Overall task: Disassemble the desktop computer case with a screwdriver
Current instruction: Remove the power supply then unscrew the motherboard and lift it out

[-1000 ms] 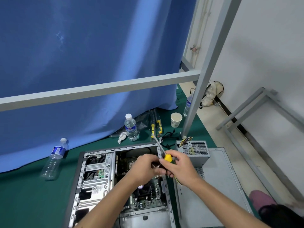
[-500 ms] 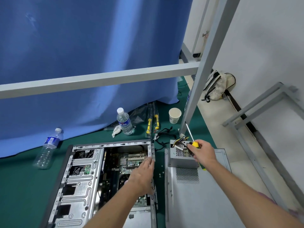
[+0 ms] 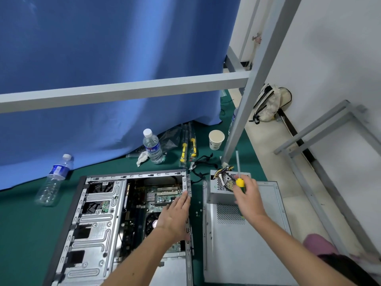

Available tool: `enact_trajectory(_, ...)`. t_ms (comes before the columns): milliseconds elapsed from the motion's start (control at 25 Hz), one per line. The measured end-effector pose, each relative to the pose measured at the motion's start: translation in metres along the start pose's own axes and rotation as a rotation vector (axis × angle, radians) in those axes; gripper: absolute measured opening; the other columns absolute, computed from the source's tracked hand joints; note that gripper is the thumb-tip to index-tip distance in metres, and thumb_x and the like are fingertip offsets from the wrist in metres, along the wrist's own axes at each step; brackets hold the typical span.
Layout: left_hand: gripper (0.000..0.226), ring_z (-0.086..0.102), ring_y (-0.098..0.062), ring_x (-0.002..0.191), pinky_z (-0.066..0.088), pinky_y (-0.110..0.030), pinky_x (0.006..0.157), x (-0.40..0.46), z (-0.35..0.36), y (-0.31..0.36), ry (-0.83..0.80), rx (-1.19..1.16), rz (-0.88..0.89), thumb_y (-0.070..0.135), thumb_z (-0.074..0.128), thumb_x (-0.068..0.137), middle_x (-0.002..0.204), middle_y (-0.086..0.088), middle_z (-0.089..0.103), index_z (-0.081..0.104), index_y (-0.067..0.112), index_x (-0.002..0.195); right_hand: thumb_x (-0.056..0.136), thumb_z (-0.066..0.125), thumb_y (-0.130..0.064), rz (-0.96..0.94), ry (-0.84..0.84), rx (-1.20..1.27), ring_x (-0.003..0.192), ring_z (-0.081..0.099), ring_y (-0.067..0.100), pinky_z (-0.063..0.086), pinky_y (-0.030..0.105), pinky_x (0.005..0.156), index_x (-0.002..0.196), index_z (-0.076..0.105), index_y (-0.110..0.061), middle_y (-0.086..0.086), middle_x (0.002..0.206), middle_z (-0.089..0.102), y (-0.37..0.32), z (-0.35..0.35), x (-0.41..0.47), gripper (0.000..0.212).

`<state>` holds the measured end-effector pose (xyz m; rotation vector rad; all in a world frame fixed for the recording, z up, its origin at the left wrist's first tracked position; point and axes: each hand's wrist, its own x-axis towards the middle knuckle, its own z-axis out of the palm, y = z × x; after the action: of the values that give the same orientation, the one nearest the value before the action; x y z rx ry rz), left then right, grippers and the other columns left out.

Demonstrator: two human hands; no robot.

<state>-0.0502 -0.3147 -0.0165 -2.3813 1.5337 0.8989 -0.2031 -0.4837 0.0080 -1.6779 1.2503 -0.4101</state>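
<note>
The open computer case lies flat on the green floor mat, its motherboard exposed. My left hand rests with straight fingers on the case's right edge. To the right lies the removed grey side panel, and the power supply sits on its far end with its wires bunched on top. My right hand hovers over the power supply and grips the yellow-handled screwdriver, whose shaft points up and away.
Two water bottles are on the mat behind the case, with two packaged yellow screwdrivers, a paper cup and loose black cables. A grey metal frame post stands just beyond the power supply. Small screws lie between case and panel.
Both hands were together on the screwdriver over the case a second ago. They have separated: the right carried the screwdriver over the power supply, the left settled on the case's right edge.
</note>
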Motion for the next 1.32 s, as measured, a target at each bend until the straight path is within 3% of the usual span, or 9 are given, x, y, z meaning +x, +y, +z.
enact_trajectory(120, 0.112, -0.013, -0.017, 0.151, 0.0, -0.041, 0.121, -0.007, -0.001, -0.009, 0.092, -0.213, 0.086, 0.047, 0.077, 0.078, 0.164, 0.005, -0.008, 0.003, 0.021, 0.158, 0.094, 0.059, -0.011, 0.035, -0.223, 0.115, 0.08, 0.065, 0.023, 0.058, 0.037, 0.077, 0.107, 0.061, -0.025, 0.014, 0.106, 0.06, -0.027, 0.026, -0.023, 0.019)
enact_trajectory(200, 0.099, 0.014, -0.015, 0.15, 0.014, -0.041, 0.121, -0.02, -0.01, -0.014, 0.074, -0.655, 0.138, 0.048, 0.076, 0.077, 0.161, 0.005, 0.022, 0.02, 0.024, 0.156, 0.091, 0.066, -0.013, 0.05, -0.342, 0.137, 0.087, 0.068, 0.025, 0.056, 0.043, 0.086, 0.106, 0.064, -0.023, 0.012, 0.099, 0.068, -0.043, 0.048, -0.038, 0.018)
enact_trajectory(280, 0.068, 0.057, -0.006, 0.116, 0.044, -0.037, 0.106, -0.037, -0.017, -0.027, 0.034, -1.025, 0.192, 0.038, 0.075, 0.081, 0.13, 0.01, 0.06, 0.043, 0.03, 0.141, 0.087, 0.072, -0.016, 0.041, -0.409, 0.15, 0.093, 0.068, 0.025, 0.056, 0.041, 0.09, 0.104, 0.067, -0.019, 0.009, 0.098, 0.071, -0.06, 0.073, -0.053, 0.018)
enact_trajectory(360, 0.028, 0.061, -0.008, 0.074, 0.052, -0.034, 0.076, -0.051, -0.014, -0.046, 0.105, -1.139, 0.152, 0.025, 0.066, 0.088, 0.088, 0.013, 0.067, 0.059, 0.031, 0.114, 0.087, 0.074, -0.023, 0.027, -0.454, 0.144, 0.089, 0.067, 0.02, 0.054, 0.034, 0.086, 0.107, 0.068, -0.019, 0.005, 0.095, 0.071, -0.073, 0.092, -0.059, 0.022)
enact_trajectory(560, 0.013, 0.052, -0.014, 0.065, 0.036, -0.031, 0.055, -0.088, 0.019, -0.139, 0.485, -0.689, -0.24, 0.03, 0.052, 0.098, 0.076, 0.003, 0.057, 0.046, 0.024, 0.088, 0.1, 0.052, -0.033, -0.02, -0.278, -0.305, 0.117, 0.052, 0.017, 0.046, 0.031, 0.097, 0.138, 0.047, -0.021, -0.002, 0.127, 0.051, -0.06, 0.13, -0.067, 0.04)
enact_trajectory(760, 0.012, 0.041, -0.017, 0.077, 0.039, -0.033, 0.073, -0.107, 0.05, -0.192, 0.584, -0.465, -0.35, 0.023, 0.046, 0.1, 0.093, -0.005, 0.046, 0.049, 0.013, 0.095, 0.101, 0.045, -0.026, -0.133, -0.118, -0.763, 0.142, 0.022, 0.026, 0.024, 0.041, 0.118, 0.156, 0.016, -0.018, 0.007, 0.157, 0.023, -0.021, 0.165, -0.074, 0.062)
enact_trajectory(960, 0.016, 0.045, -0.027, 0.076, 0.042, -0.043, 0.069, -0.104, 0.06, -0.206, 0.715, -0.34, -0.386, 0.012, 0.059, 0.093, 0.088, -0.016, 0.055, 0.06, 0.0, 0.104, 0.09, 0.044, 0.003, -0.065, -0.064, -0.782, 0.143, 0.025, 0.03, 0.038, 0.041, 0.11, 0.157, -0.007, -0.021, 0.009, 0.162, 0.011, -0.005, 0.187, -0.073, 0.088)
enact_trajectory(1160, 0.03, 0.041, -0.027, 0.079, 0.04, -0.044, 0.067, -0.1, 0.069, -0.211, 0.811, -0.314, -0.444, 0.01, 0.057, 0.094, 0.098, -0.023, 0.055, 0.056, -0.006, 0.119, 0.094, 0.042, -0.008, -0.084, -0.021, -0.784, 0.14, 0.031, 0.029, 0.046, 0.041, 0.102, 0.157, -0.006, -0.021, 0.01, 0.16, 0.019, 0.005, 0.191, -0.069, 0.08)
enact_trajectory(1320, 0.046, 0.043, -0.038, 0.117, 0.031, -0.051, 0.093, -0.094, 0.066, -0.194, 0.819, -0.247, -0.467, 0.025, 0.044, 0.095, 0.13, -0.024, 0.048, 0.048, 0.001, 0.134, 0.096, 0.045, -0.014, -0.118, -0.012, -0.777, 0.138, 0.035, 0.03, 0.046, 0.043, 0.103, 0.157, -0.001, -0.021, 0.012, 0.156, 0.026, 0.009, 0.191, -0.069, 0.077)
